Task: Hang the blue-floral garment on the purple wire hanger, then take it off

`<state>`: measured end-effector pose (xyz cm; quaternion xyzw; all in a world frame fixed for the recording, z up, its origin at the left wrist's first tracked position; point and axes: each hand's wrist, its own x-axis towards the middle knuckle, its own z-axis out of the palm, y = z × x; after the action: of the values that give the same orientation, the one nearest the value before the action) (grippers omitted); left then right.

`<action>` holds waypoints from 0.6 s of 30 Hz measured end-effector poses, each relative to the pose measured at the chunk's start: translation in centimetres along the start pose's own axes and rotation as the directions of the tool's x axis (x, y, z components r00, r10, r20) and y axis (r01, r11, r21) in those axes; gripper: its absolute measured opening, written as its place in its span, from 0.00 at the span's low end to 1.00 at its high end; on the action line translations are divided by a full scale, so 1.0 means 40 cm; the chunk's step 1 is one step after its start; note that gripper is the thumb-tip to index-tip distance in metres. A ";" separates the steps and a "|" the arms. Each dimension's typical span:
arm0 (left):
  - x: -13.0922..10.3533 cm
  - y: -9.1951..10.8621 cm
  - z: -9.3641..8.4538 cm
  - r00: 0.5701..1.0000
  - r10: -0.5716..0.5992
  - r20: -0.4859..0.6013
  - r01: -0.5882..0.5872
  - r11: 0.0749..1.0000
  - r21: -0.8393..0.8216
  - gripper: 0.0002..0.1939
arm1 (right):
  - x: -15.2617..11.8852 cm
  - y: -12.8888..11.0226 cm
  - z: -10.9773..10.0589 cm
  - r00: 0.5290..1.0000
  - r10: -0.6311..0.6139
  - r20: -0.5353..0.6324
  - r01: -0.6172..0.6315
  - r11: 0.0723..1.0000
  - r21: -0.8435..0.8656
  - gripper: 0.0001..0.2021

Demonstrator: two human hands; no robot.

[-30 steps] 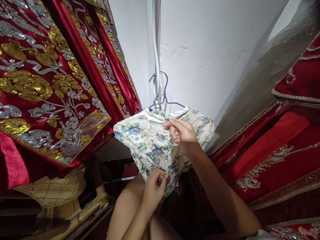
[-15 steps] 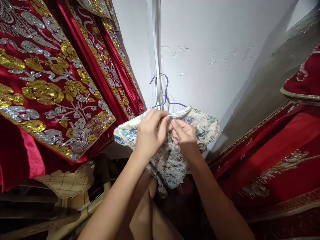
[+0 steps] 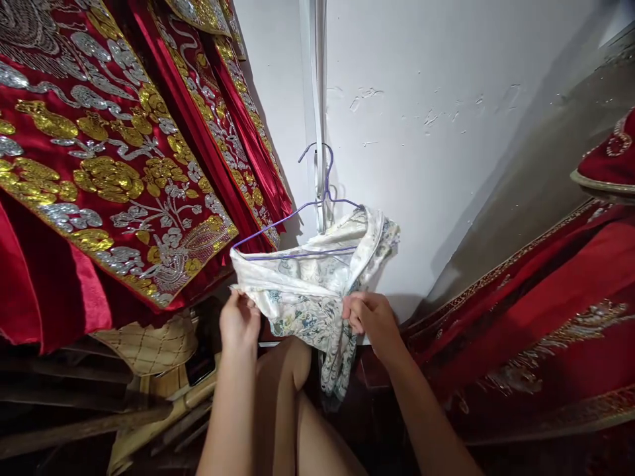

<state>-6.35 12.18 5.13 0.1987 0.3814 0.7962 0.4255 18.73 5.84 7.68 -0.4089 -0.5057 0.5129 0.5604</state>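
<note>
A white floral blouse (image 3: 302, 314) with blue and green print hangs on a purple wire hanger (image 3: 292, 215). The hanger's hook is caught on a white strap (image 3: 320, 86) in front of the wall. The blouse's neckline gapes, and its left side has slipped down so that the hanger's left arm shows bare. My left hand (image 3: 239, 317) pinches the fabric edge just below the hanger's left end. Lower at the front, my right hand (image 3: 367, 320) is closed on the blouse where its front edges meet.
Red garments with gold and silver sequins (image 3: 124, 158) hang at the left. More red embroidered cloth (image 3: 555, 317) is on the right. A quilted cream chair back (image 3: 149, 344) and a dark phone-like object (image 3: 201, 367) lie lower left. A white wall (image 3: 407, 66) stands behind.
Both hands have left the collar and moved apart and down, the left one outward. The blouse's neck is now spread wide, with its left side off the hanger's shoulder.
</note>
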 end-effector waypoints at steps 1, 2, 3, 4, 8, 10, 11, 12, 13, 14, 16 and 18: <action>-0.028 -0.029 -0.012 0.999 -0.050 -0.021 0.050 0.999 -0.007 0.10 | -0.015 0.020 -0.001 0.999 0.018 -0.031 -0.016 0.999 0.044 0.17; -0.059 -0.056 -0.022 0.995 -0.092 -0.036 0.091 0.996 -0.018 0.09 | -0.034 0.043 -0.006 0.996 0.032 -0.081 -0.024 0.995 0.096 0.17; -0.089 -0.081 -0.031 0.991 -0.125 -0.046 0.124 0.992 -0.027 0.08 | -0.057 0.070 -0.015 0.988 0.045 -0.146 -0.023 0.989 0.148 0.18; -0.117 -0.102 -0.039 0.987 -0.150 -0.050 0.148 0.988 -0.034 0.08 | -0.083 0.098 -0.026 0.975 0.062 -0.212 -0.022 0.982 0.187 0.19; -0.213 -0.136 -0.050 0.979 -0.185 0.083 0.191 0.979 -0.077 0.13 | -0.188 0.195 -0.074 0.957 0.174 -0.231 -0.143 0.979 0.146 0.25; -0.259 -0.118 -0.036 0.955 -0.186 0.231 0.204 0.978 -0.055 0.15 | -0.215 0.208 -0.088 0.966 0.218 -0.137 -0.218 0.976 0.011 0.26; -0.284 -0.102 -0.026 0.935 -0.186 0.303 0.203 0.979 -0.023 0.15 | -0.218 0.204 -0.090 0.971 0.207 -0.117 -0.214 0.976 -0.051 0.27; -0.311 -0.084 -0.013 0.911 -0.182 0.369 0.189 0.982 0.019 0.15 | -0.216 0.193 -0.089 0.978 0.177 -0.113 -0.188 0.977 -0.100 0.27; -0.340 -0.065 -0.001 0.889 -0.169 0.426 0.157 0.986 0.063 0.14 | -0.211 0.179 -0.086 0.984 0.136 -0.117 -0.151 0.980 -0.131 0.27; -0.370 -0.046 0.012 0.864 -0.148 0.481 0.111 0.988 0.105 0.13 | -0.203 0.162 -0.080 0.989 0.096 -0.115 -0.112 0.984 -0.142 0.26; -0.423 -0.014 0.033 0.789 -0.109 0.604 -0.010 0.982 0.189 0.11 | -0.188 0.132 -0.062 0.994 0.090 -0.060 -0.095 0.991 -0.091 0.26; -0.458 0.009 0.047 0.696 -0.085 0.713 -0.162 0.949 0.271 0.10 | -0.181 0.114 -0.043 0.981 0.182 0.072 -0.185 0.982 0.035 0.30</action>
<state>4.91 -2.31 6.77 0.5661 0.3023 0.5932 0.4860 19.94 -0.56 1.87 -0.4244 -0.4737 0.5865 0.5015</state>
